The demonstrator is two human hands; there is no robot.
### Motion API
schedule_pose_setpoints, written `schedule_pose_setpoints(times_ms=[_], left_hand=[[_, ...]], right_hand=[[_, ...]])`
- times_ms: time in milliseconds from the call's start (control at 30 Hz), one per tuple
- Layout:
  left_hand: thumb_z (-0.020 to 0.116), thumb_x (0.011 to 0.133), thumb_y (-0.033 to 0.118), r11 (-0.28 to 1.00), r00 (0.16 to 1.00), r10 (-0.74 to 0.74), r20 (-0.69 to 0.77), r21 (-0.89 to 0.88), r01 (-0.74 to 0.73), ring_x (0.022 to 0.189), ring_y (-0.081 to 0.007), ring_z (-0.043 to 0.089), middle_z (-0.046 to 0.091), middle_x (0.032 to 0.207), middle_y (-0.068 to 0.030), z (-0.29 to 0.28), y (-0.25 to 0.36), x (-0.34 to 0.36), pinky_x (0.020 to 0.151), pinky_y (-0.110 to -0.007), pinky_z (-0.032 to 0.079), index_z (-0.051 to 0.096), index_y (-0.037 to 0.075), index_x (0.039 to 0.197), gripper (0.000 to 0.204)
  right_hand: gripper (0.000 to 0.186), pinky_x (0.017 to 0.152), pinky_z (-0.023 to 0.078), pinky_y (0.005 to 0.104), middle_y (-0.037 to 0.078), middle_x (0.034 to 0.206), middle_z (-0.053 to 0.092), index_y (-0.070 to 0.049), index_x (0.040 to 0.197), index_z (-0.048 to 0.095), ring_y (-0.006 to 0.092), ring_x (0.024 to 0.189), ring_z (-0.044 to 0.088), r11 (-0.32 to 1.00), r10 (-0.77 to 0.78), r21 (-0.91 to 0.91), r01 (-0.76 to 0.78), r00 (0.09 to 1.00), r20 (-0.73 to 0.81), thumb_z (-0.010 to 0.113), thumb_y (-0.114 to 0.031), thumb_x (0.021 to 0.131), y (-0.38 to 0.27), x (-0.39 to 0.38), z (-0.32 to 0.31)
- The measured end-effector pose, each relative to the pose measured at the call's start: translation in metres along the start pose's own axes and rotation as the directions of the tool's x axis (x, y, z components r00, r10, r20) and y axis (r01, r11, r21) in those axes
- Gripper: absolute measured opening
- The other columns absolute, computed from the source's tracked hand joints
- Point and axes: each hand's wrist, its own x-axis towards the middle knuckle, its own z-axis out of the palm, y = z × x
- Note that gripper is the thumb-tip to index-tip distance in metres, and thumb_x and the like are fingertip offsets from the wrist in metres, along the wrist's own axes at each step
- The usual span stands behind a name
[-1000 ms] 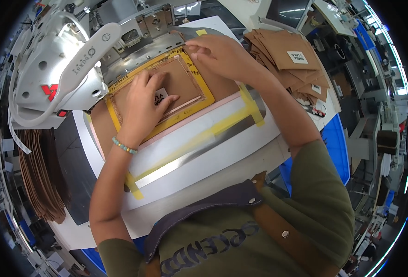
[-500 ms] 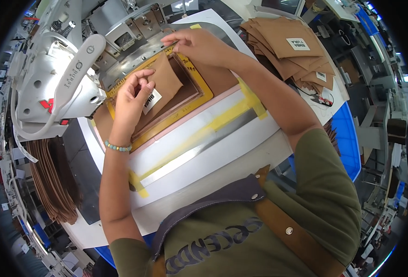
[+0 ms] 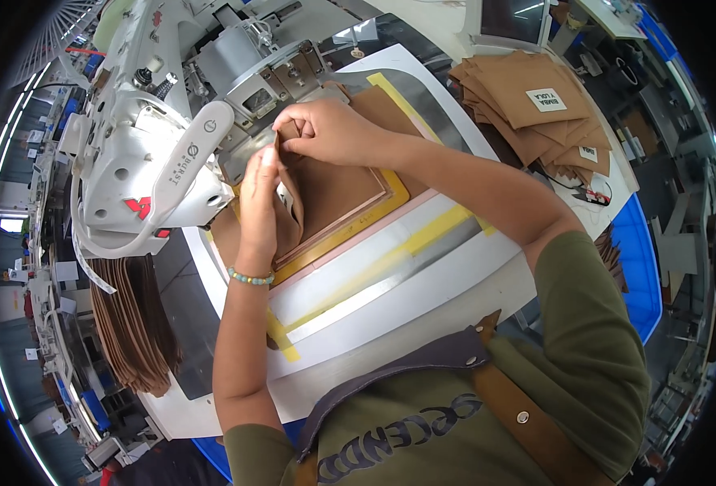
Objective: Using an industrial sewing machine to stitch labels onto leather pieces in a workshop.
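A brown piece (image 3: 291,220) with a white label stands tilted on edge between my hands, bent so that its label faces away to the left and is mostly hidden. My left hand (image 3: 258,198) is closed on its near left side, thumb and fingers pressed together. On its upper end pinches my right hand (image 3: 329,132), fingers curled. Beneath both hands lies a yellow-edged rectangular frame (image 3: 350,224) around a larger brown panel (image 3: 337,194). The sewing machine's head (image 3: 143,166) stands close to my left hand, with metal clamp parts (image 3: 281,85) just beyond my fingers.
A pile of brown labelled pieces (image 3: 520,89) lies at the back right, with small snips (image 3: 594,196) by it. A blue bin (image 3: 641,275) stands to the right. Brown panels (image 3: 131,324) are stacked at the left. White sheeting with yellow tape (image 3: 422,243) covers the near table.
The labelled brown piece has gone from lying slanted to standing on edge. My right hand has left the frame's far corner and now grips the piece beside my left hand. The view has shifted.
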Motion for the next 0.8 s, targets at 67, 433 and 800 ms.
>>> schedule_pose_setpoints(times_ms=[67,433,800], left_hand=[[0.067,0.110,0.023,0.987,1.000,0.027,-0.011,0.160,-0.025,0.122,-0.0122,0.061,0.067,0.132,-0.0050,0.021,0.010,-0.002,0.110,-0.030,0.046,0.060,-0.003,0.146,0.044],[0.060,0.111,0.009,0.995,0.996,-0.036,-0.080,-0.094,0.029,0.110,-0.0114,0.071,0.074,0.122,-0.0059,0.005,-0.012,0.002,0.097,-0.026,0.056,0.066,-0.002,0.137,0.029],[0.079,0.097,0.006,0.874,0.943,0.321,-0.092,0.413,-0.257,0.118,-0.0219,0.069,0.067,0.133,-0.0126,0.010,-0.026,0.005,0.106,-0.034,0.054,0.067,0.007,0.145,0.050]], right_hand=[[0.037,0.070,0.053,0.0340,0.007,0.080,0.069,-0.004,0.124,0.074,0.0168,0.073,0.066,0.995,-0.053,0.073,0.066,0.986,-0.159,0.081,-0.020,0.092,0.011,-0.002,0.011],[0.041,0.082,0.055,0.0243,0.003,0.098,0.068,-0.002,0.141,0.066,0.0092,0.090,0.066,0.995,-0.029,0.100,0.030,1.000,-0.011,0.066,0.003,0.100,0.008,-0.009,-0.005],[0.029,0.090,0.058,0.0251,0.007,0.109,0.079,0.001,0.123,0.076,0.0098,0.100,0.072,0.964,-0.050,0.264,0.031,0.997,0.066,0.078,-0.013,0.098,-0.009,-0.012,-0.026]])
